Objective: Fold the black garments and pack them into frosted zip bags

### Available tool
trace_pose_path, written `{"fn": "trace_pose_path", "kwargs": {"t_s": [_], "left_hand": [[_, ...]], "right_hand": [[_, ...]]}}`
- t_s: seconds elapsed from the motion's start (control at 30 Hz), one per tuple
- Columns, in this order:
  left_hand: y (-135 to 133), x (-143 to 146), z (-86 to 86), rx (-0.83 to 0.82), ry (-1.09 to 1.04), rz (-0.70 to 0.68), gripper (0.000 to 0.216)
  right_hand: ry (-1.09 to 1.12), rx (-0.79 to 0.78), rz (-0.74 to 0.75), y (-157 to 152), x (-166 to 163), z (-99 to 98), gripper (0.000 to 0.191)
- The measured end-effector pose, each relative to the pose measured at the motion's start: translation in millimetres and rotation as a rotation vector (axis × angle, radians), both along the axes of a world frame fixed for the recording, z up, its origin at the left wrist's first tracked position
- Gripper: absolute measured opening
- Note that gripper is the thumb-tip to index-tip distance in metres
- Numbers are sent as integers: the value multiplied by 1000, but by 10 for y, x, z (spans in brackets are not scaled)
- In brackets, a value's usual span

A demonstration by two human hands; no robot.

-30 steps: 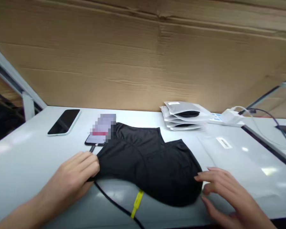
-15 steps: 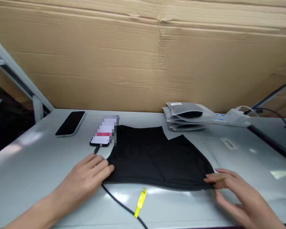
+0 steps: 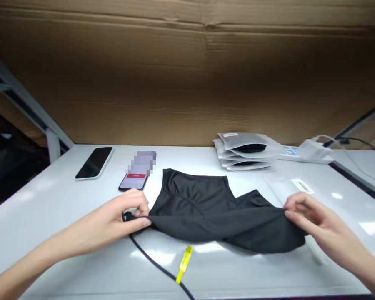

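Note:
A black stretchy garment (image 3: 200, 200) lies on the white table, its near edge lifted and partly folded back over itself. My left hand (image 3: 131, 212) pinches that edge at the garment's left end, beside a black cable (image 3: 153, 262). At the right end, my right hand (image 3: 309, 214) grips the same edge between thumb and fingers. The garment's far part rests flat, with a notch in its outline at the right. Which kind of garment it is, I cannot tell.
A dark phone (image 3: 93, 163) lies at the left, near a second phone (image 3: 133, 182) with a lit screen. Behind the garment is a stack of frosted bags (image 3: 246, 152). A clear bag (image 3: 278, 187) lies right, before a white charger (image 3: 314, 150). A yellow tag (image 3: 184, 263) marks the cable.
The garment lay flat before; both hands have now raised its near edge and brought it away from me. The garment has shifted a little to the right.

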State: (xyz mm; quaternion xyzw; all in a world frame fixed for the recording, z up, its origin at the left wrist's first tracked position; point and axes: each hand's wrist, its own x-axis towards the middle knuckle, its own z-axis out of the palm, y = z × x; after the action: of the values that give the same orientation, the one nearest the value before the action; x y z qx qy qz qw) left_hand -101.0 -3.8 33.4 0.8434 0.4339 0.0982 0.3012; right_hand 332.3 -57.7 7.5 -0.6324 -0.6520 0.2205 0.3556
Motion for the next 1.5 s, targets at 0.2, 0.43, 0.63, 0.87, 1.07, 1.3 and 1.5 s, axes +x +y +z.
{"fn": "trace_pose_path", "kwargs": {"t_s": [0.2, 0.43, 0.63, 0.87, 1.07, 1.3, 1.5], "left_hand": [[234, 59, -186, 232, 110, 148, 22], [14, 440, -228, 617, 142, -56, 34], [-149, 590, -439, 490, 255, -345, 56], [-165, 363, -486, 466, 202, -296, 56], [-36, 429, -432, 485, 173, -79, 43], [238, 536, -426, 400, 156, -76, 14], [248, 446, -320, 276, 61, -131, 6]], "right_hand": [[-297, 86, 32, 225, -50, -167, 16], [-458, 322, 20, -35, -202, -120, 25], [-673, 214, 318, -304, -476, -322, 47], [-667, 24, 346, -482, -296, -499, 53], [-535, -29, 225, -314, -193, -256, 44], [-357, -84, 101, 126, -115, -148, 43], [-413, -204, 188, 233, -278, -26, 25]]}}
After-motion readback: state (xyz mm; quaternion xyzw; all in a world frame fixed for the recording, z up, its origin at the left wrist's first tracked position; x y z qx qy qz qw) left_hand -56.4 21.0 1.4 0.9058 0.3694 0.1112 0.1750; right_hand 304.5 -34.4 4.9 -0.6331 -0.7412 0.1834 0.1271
